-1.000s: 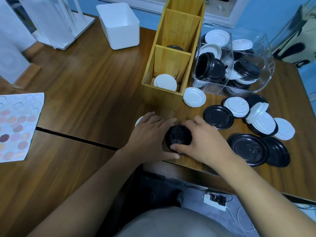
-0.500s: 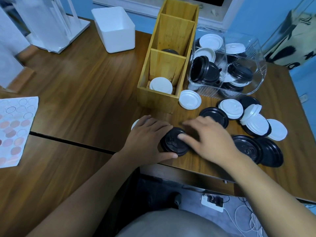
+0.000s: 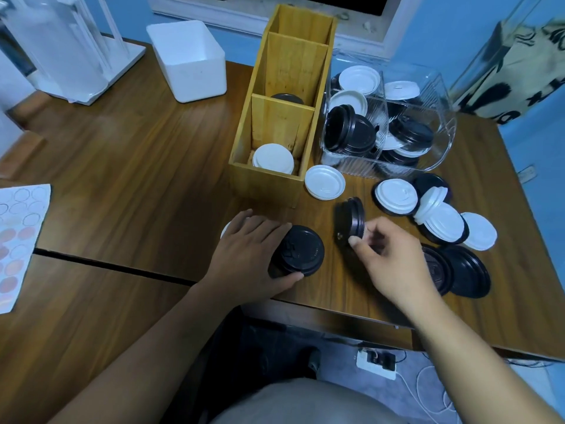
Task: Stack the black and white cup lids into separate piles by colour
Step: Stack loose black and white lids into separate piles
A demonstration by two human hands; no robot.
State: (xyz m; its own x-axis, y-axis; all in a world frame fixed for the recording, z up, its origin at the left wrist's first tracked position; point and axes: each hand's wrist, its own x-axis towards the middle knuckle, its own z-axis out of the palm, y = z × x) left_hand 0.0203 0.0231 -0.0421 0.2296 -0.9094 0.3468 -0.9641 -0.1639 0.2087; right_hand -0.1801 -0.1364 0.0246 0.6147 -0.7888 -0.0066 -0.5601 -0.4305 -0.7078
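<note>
a: left hand (image 3: 247, 258)?
b: cupped round the black pile (image 3: 301, 250), thumb at its near edge.
a: right hand (image 3: 388, 261)?
b: pinching one black lid (image 3: 351, 223) on edge, just right of the pile.
a: white lids (image 3: 444, 224)?
b: loose on the table (image 3: 137, 148), beyond the right hand.
</note>
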